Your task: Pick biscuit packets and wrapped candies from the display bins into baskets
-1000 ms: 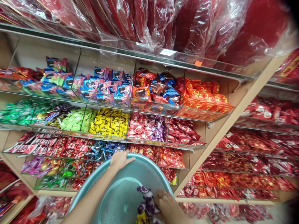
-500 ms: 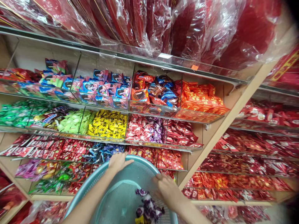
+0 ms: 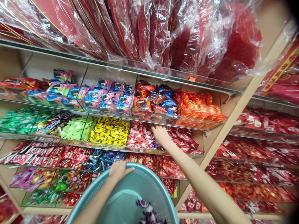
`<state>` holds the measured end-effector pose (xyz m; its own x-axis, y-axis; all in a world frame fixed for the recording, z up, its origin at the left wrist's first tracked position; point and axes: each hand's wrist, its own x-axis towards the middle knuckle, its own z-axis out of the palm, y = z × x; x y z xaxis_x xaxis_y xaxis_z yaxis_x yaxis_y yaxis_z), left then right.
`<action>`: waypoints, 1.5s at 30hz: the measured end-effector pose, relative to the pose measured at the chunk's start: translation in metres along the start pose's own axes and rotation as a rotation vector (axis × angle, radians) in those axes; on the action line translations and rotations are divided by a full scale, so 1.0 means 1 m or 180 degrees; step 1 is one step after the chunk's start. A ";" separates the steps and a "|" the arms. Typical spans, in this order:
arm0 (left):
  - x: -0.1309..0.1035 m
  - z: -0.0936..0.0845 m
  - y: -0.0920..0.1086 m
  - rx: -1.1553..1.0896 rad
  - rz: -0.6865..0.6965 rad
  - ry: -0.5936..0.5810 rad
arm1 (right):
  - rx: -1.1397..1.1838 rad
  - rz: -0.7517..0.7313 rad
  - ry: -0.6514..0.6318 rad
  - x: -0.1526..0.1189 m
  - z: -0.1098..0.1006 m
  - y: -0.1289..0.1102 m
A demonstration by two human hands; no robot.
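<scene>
My left hand (image 3: 119, 170) grips the far rim of a teal plastic basket (image 3: 161, 183), its fingers over the outside edge and the thumb along the rim. Several purple and white wrapped candies (image 3: 149, 211) lie inside the basket, toward its right. My right hand (image 3: 160, 134) reaches into a shelf compartment of red and white candies (image 3: 137, 137) and purple ones, just above the glass front strip. Its fingertips are bent down among the wrappers, so what they hold, if anything, is hidden.
Yellow candies (image 3: 108, 132) fill the compartment left of my right hand, and dark red packets (image 3: 184, 140) the one to its right. Glass shelf edges run above and below. Red items in clear plastic (image 3: 149, 31) hang over the top shelf. A slanting wooden post (image 3: 224, 124) stands at the right.
My right hand has moved up from inside the basket to the shelf compartment. The left hand keeps its hold on the rim. The shelves sit slightly lower in view.
</scene>
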<state>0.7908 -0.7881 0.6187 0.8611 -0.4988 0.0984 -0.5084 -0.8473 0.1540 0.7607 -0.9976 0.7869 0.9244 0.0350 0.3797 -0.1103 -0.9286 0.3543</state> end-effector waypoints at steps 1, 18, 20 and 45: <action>0.000 0.000 0.000 0.0003 0.0005 0.0002 | -0.0013 0.0044 -0.0052 0.007 0.003 0.002; 0.002 0.002 -0.002 0.0039 0.0008 -0.0063 | -0.0099 0.0233 -0.0349 0.039 0.012 0.006; 0.001 0.002 -0.003 0.0058 0.0030 -0.0032 | -0.0085 0.0265 -0.0351 0.042 0.013 0.005; -0.002 0.004 -0.011 0.0040 -0.0098 -0.0048 | -0.0003 0.0468 -0.0573 0.034 0.010 -0.007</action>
<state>0.7951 -0.7787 0.6129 0.8764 -0.4751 0.0789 -0.4816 -0.8644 0.1443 0.7965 -0.9940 0.7884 0.9486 -0.1671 0.2686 -0.2488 -0.9185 0.3074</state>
